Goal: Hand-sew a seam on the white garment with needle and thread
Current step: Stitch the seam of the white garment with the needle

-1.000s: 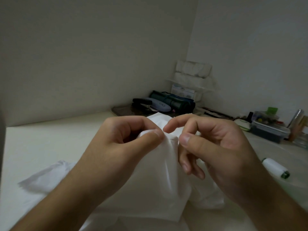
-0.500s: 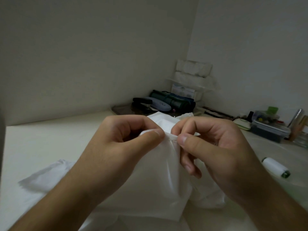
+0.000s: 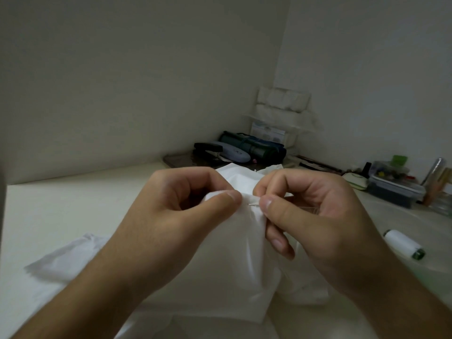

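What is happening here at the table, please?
A person is hand-sewing. The left hand pinches a fold of the white garment, and the right hand pinches a needle at that fold's edge. A spool of white thread lies on the table to the right, untouched.

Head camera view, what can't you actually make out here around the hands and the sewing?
- Needle: head view, only a short glint shows; the right hand thumb and the garment hide the rest.
- Thread: too thin to trace.
- Stitches: hidden under the left hand thumb and fabric folds.
- Box contents: too small and dim.
- Both forearms: cut off by the bottom edge.
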The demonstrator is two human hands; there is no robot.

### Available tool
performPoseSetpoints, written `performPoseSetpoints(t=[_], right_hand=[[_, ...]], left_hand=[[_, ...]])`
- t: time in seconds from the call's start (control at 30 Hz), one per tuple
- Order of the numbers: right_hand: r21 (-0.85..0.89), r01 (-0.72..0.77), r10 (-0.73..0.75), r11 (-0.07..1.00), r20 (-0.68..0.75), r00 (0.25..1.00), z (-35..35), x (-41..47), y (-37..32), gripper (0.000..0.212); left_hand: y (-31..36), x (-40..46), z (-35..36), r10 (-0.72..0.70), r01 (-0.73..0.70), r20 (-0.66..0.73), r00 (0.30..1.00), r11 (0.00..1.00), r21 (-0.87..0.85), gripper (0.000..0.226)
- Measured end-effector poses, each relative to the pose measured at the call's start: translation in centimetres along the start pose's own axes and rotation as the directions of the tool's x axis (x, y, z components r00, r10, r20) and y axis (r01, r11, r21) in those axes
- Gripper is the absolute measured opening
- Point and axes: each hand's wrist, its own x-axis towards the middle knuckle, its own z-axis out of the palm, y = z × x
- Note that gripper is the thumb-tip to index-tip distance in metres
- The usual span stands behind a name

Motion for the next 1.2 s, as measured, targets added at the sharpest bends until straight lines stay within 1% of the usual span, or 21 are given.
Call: performPoseSetpoints(t=[0.2, 0.33, 0.47, 0.6, 0.77, 0.83, 0.87, 1.03, 1.2], right_hand=[[-0.001, 0.015, -0.015, 1.000, 0.008, 1.000, 0.0, 0.0, 0.3, 0.024], [-0.013, 0.042, -0.041, 0.999, 0.023, 0.999, 0.0, 0.1, 0.5, 0.024], [-0.002, 0.031, -0.031, 1.000, 0.022, 0.999, -0.1, 0.1, 0.7, 0.021], [0.072, 0.009, -0.010, 0.997, 0.009, 1.000, -0.3, 0.3, 1.0, 0.019], [0.182, -0.007, 0.001, 0.983, 0.035, 0.999, -0.5, 0.4, 1.1, 0.019], [0.205, -0.013, 0.003, 0.979, 0.049, 0.999, -0.5, 0.5, 1.1, 0.018], [0.213, -0.016, 0.004, 0.977, 0.054, 0.999, -0.5, 0.5, 1.0, 0.018], [0.218, -0.027, 0.011, 0.976, 0.076, 0.997, -0.7, 0.6, 1.0, 0.019], [0.211, -0.035, 0.017, 0.977, 0.084, 0.996, -0.8, 0.5, 1.1, 0.018]], left_hand=[[-0.1, 0.0, 0.0, 0.012, -0.012, 0.021, 1.000, 1.000, -0.006, 0.017], [-0.1, 0.0, 0.0, 0.010, -0.010, 0.023, 1.000, 1.000, -0.002, 0.018], [-0.1, 0.0, 0.0, 0.018, -0.018, 0.021, 1.000, 1.000, -0.007, 0.017], [-0.3, 0.0, -0.1, 0.016, -0.016, 0.005, 1.000, 1.000, -0.020, 0.018], [-0.1, 0.0, -0.1, 0.016, -0.016, -0.010, 1.000, 1.000, -0.001, 0.020], [-0.2, 0.0, -0.1, 0.018, -0.018, -0.004, 1.000, 1.000, 0.002, 0.024], [-0.2, 0.0, -0.1, 0.018, -0.018, -0.003, 1.000, 1.000, 0.003, 0.026], [-0.3, 0.1, 0.0, 0.016, -0.016, -0.013, 1.000, 1.000, 0.000, 0.021], [-0.4, 0.1, -0.1, 0.023, -0.023, 0.007, 1.000, 1.000, -0.002, 0.019]])
